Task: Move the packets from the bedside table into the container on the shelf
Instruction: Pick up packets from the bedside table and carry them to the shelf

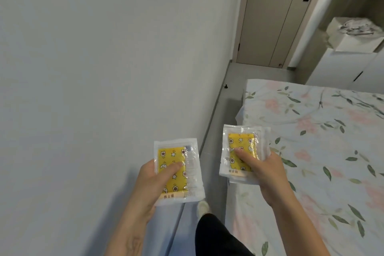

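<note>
I see my left hand (151, 181) grasping one yellow-printed packet (178, 172) by the wall (104, 68); my right hand (264, 170) clasps a small packet stack (243, 151) at the floral bed's (322, 141) edge.

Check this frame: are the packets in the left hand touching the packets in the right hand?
Apart. The head view shows the left hand's packets and the right hand's packets separated by a plain strip of floor.

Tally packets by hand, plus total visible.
Left hand grip: 1 yellow packet
Right hand grip: at least 2, a small stack of packets; exact count hidden
Total: at least 3
</note>
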